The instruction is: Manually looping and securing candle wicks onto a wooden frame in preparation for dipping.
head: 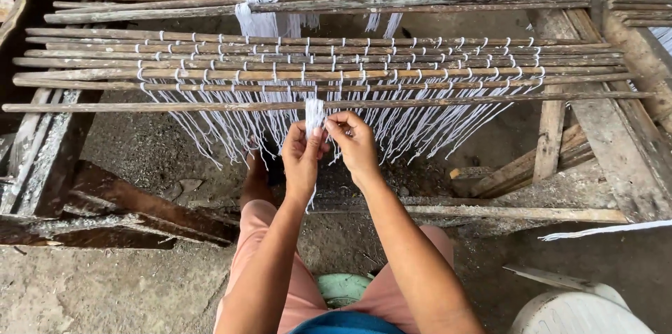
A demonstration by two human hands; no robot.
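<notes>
Hands at work on a wooden frame (616,159): left hand (302,159) and right hand (353,139), close together, pinch a bundle of white strings (314,115) at the near rail's middle; even tension and tight knots look key.

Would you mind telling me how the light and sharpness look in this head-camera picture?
Head view: soft, even daylight, no glare; the left hand, right hand and white cords are sharp; deep shadow lies beneath the stick frame; the long sticks bow slightly towards the edges, suggesting wide-lens distortion.
</notes>
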